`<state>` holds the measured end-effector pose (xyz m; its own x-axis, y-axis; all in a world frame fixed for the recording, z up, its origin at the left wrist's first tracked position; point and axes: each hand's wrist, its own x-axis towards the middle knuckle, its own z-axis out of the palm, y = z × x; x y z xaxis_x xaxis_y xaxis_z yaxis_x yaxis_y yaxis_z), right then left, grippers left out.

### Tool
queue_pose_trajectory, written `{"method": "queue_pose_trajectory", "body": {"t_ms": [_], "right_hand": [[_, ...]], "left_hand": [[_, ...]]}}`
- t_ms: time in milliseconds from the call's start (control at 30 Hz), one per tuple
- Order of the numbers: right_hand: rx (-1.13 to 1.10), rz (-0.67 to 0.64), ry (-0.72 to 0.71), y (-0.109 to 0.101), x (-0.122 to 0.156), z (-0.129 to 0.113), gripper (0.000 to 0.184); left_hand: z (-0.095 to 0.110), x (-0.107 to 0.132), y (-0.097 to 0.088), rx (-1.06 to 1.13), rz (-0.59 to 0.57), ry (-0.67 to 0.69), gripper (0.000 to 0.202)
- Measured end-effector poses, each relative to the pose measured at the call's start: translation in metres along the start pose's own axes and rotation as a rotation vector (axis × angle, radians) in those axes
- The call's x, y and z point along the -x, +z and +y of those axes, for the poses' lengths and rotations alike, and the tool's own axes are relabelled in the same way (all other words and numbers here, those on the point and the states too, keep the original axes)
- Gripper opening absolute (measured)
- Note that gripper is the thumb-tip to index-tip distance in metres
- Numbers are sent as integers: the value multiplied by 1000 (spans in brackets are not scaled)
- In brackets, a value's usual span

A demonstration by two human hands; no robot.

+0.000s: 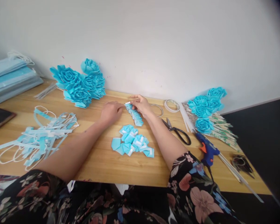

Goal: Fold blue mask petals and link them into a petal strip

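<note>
A strip of overlapping folded blue petals [135,116] lies on the table in front of me, with white tape at its far end. My left hand [110,112] is closed, its fingertips pinching the left side of that taped end. From the right, my right hand [140,105] grips the same end between thumb and fingers. Closer to me sits a loose pile of folded blue petals [133,141], several bearing white tape pieces. To the left of my left forearm is a heap of cut blue strips with white ear loops [46,133].
Finished blue flowers stand at the left [78,82] and right [206,107] by the wall. Black-handled scissors [177,130], a tape roll [171,106] and a blue glue gun [207,149] lie right. Stacked masks [12,77] and a phone [1,118] are far left.
</note>
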<state>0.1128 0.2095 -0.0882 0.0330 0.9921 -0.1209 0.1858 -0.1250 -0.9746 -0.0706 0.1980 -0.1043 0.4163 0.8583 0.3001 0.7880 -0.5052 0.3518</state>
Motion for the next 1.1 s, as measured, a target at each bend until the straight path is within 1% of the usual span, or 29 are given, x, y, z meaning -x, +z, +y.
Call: {"method": "queue_pose_trajectory", "body": {"t_ms": [133, 367, 467, 767, 933, 1100], "right_hand": [[6, -12, 7, -1, 0, -1, 24], [33, -16, -13, -1, -5, 6, 27], [75, -1, -46, 0, -7, 10, 28], [166, 21, -56, 1, -7, 9, 30], [215, 28, -70, 2, -9, 13, 30], [236, 34, -93, 3, -11, 16, 29]], "left_hand": [[0, 0, -1, 0, 17, -8, 42], [9, 1, -3, -178, -65, -13, 42], [10, 2, -2, -216, -74, -13, 42], [10, 2, -1, -209, -80, -22, 43], [9, 1, -1, -193, -75, -24, 43], [9, 1, -2, -134, -17, -53, 44]]}}
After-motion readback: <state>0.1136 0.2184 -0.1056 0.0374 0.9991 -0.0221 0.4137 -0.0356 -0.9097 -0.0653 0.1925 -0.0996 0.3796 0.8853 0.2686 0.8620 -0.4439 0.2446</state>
